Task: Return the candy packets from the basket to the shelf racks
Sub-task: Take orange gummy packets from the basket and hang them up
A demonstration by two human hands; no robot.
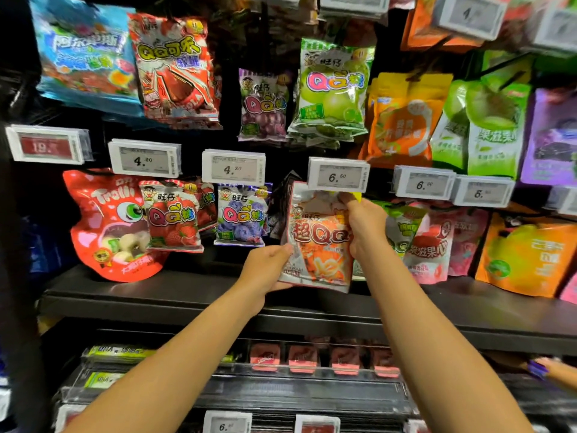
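Note:
An orange and white candy packet [317,239] is held up against the shelf rack, just under the 6.50 price tag [338,178]. My left hand [268,270] grips its lower left corner. My right hand [363,226] pinches its upper right edge near the tag, and the hook behind the tag is hidden. The basket is out of view.
Hanging candy bags fill the racks: a strawberry packet [171,217] and a blueberry packet [240,217] to the left, a green packet [402,232] and a pink packet [434,242] to the right. A black shelf ledge [187,295] runs below. Another person's hand [555,371] shows at the lower right.

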